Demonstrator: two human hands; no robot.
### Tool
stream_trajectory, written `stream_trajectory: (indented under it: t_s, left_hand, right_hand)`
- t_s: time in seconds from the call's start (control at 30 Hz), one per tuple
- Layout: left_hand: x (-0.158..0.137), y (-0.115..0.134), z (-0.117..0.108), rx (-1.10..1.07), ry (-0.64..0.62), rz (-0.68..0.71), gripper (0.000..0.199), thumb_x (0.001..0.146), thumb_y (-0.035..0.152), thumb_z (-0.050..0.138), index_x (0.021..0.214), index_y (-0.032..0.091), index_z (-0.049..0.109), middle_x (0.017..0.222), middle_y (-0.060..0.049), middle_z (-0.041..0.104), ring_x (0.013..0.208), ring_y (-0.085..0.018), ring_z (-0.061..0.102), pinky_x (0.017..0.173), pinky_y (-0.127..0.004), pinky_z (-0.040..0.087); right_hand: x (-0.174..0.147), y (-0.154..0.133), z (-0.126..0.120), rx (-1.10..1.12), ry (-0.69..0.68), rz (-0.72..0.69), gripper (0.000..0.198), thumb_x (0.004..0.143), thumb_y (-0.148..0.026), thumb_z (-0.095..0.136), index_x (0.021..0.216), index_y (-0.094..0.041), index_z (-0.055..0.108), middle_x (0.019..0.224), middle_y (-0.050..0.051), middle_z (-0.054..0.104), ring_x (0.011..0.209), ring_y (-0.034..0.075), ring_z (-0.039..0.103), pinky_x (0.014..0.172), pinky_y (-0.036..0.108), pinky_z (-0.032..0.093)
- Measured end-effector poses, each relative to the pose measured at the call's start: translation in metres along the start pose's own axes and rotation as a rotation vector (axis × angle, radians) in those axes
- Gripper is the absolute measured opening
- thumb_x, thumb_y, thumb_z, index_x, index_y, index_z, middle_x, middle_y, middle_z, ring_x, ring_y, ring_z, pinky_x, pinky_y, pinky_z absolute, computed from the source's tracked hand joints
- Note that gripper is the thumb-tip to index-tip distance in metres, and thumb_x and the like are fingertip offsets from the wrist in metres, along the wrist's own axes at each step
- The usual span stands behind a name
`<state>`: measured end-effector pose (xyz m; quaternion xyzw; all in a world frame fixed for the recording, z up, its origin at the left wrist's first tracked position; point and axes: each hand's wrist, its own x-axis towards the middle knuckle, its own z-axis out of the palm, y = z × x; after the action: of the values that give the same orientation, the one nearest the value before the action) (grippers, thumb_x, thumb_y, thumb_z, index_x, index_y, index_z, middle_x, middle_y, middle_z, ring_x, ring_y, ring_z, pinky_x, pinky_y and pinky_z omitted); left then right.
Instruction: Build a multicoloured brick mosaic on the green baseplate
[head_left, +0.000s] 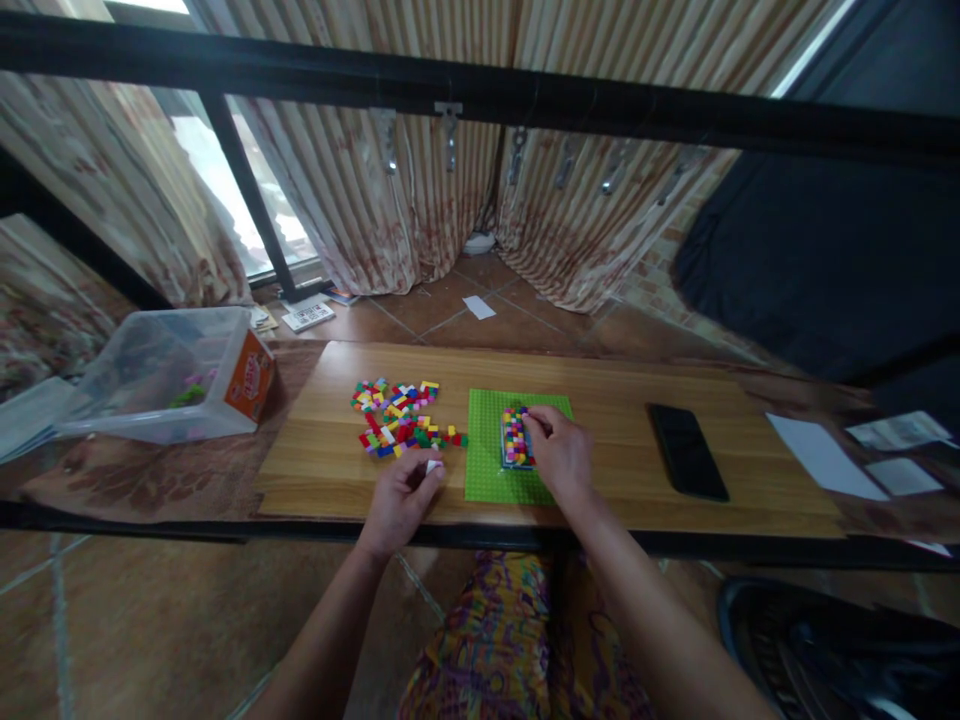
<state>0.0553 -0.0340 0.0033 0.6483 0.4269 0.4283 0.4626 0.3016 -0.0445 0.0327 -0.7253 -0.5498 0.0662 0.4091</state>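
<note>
My left hand [403, 497] is closed in a pinch around a small white toy brick [433, 466], just in front of a loose pile of toy bricks [397, 418] in many colours. On the green baseplate [484, 480] stands a small block built of colourful bricks [515, 437], with a blue and whitish edge at its front. The fingers of my right hand [559, 445] are pinched together at the right upper side of this block. Whatever sits between those fingertips is hidden.
A black phone [688, 450] lies to the right on the wooden board [607, 400]. Farther right are white papers [825, 455]. A clear plastic box [172, 375] with an orange label stands at the left. A dark metal bar [480, 85] crosses beyond the table.
</note>
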Motion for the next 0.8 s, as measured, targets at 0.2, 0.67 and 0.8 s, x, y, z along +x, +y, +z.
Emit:
stream_trajectory:
  t_s: [0.2, 0.67, 0.8]
  left_hand:
    - [-0.001, -0.002, 0.0, 0.057, -0.013, 0.008, 0.021, 0.087, 0.035, 0.062, 0.099, 0.019, 0.068, 0.085, -0.002, 0.066, 0.078, -0.015, 0.059, 0.076, -0.027, 0.046]
    - [-0.002, -0.004, 0.001, 0.134, -0.02, 0.062, 0.018, 0.09, 0.033, 0.06, 0.099, 0.019, 0.067, 0.088, -0.003, 0.066, 0.078, -0.014, 0.06, 0.075, -0.027, 0.047]
    - [-0.002, -0.004, 0.002, 0.126, -0.022, 0.07, 0.018, 0.09, 0.033, 0.06, 0.099, 0.019, 0.067, 0.089, -0.003, 0.066, 0.079, -0.015, 0.06, 0.075, -0.027, 0.047]
  right_hand:
    - [0.0, -0.004, -0.002, -0.006, 0.018, -0.018, 0.028, 0.092, -0.036, 0.051, 0.089, -0.021, 0.074, 0.09, 0.008, 0.077, 0.083, 0.024, 0.07, 0.077, 0.035, 0.05]
    - [-0.006, 0.003, 0.007, -0.105, 0.057, -0.197, 0.034, 0.096, -0.031, 0.042, 0.09, -0.019, 0.073, 0.092, 0.011, 0.074, 0.087, 0.024, 0.066, 0.083, 0.037, 0.049]
    - [-0.006, 0.006, 0.008, -0.122, 0.05, -0.227, 0.034, 0.097, -0.03, 0.042, 0.092, -0.019, 0.073, 0.092, 0.011, 0.074, 0.088, 0.024, 0.066, 0.085, 0.038, 0.05]
